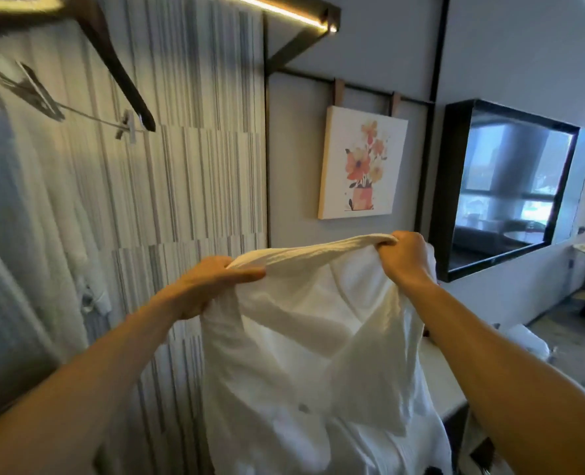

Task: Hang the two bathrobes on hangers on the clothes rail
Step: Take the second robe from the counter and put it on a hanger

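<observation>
Both bare arms reach forward and up, holding a white, textured cotton bathrobe (305, 337) by its collar edge, which is stretched in a shallow arc between the two hands. The left hand (212, 286) pinches the left end of the collar, thumb lying flat along the top of the fabric and the other fingers curled underneath it. The right hand (404, 258) is closed into a fist around the right end, a bunched fold of cloth poking out above the knuckles. Below the collar the robe hangs loose in soft folds, its lapels open toward the camera and its lower part running out of the bottom of the view. At the upper left a dark brown wooden hanger (113, 63) with a thin metal bar and small clips tilts down to the right, blurred; just beside and below it, at the left edge, a second pale white robe (27, 217) hangs, also blurred. Behind both is a wall panel of grey and white vertical stripes (198, 149). A lit warm strip lamp in a dark metal frame (284, 12) runs along the top. On the plain wall to the right hangs a square canvas picture of pink and orange flowers in a pot (363, 162), and further right a dark-framed window opening (510, 186) shows a dim room beyond
</observation>
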{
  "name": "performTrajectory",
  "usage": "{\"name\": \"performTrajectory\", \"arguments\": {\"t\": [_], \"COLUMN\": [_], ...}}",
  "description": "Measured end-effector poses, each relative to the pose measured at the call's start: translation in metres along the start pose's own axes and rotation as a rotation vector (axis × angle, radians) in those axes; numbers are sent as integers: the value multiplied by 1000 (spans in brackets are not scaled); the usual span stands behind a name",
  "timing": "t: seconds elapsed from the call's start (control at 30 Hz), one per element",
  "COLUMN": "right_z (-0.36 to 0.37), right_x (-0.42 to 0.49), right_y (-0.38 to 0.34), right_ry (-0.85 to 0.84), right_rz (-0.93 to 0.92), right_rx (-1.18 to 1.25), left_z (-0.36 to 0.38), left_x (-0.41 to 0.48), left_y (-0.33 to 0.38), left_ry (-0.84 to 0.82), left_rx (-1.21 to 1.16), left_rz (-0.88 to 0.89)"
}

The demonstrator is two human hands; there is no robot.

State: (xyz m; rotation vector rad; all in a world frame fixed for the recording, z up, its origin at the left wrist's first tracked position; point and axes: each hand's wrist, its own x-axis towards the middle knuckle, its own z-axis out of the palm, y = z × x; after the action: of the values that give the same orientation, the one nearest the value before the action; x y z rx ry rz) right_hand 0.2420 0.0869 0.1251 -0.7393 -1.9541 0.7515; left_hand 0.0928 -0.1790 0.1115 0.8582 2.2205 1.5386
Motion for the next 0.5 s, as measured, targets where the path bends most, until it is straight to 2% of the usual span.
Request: {"name": "performTrajectory", "arguments": {"t": [0.1,0.2,0.3,0.37,0.5], "right_z": [-31,-59,-72,-79,-93], "right_x": [-43,-84,-111,-122,-141], "right_y": [-32,-67,-93,-106,-114], "right_ry": [23,11,9,17,-14], "right_rz": [-28,-75,-141,-169,-174], "right_rx": [-19,-63,-64,-70,-53], "left_z": [-23,-45,-64,-76,-93], "left_x": [-51,-100,-137,-163,-207], "left_y": [5,9,14,19,19], "left_ry": [148,337,458,472,274], "left_rx": [503,635,799,817,603], "left_rz": [183,290,208,93,-41]}}
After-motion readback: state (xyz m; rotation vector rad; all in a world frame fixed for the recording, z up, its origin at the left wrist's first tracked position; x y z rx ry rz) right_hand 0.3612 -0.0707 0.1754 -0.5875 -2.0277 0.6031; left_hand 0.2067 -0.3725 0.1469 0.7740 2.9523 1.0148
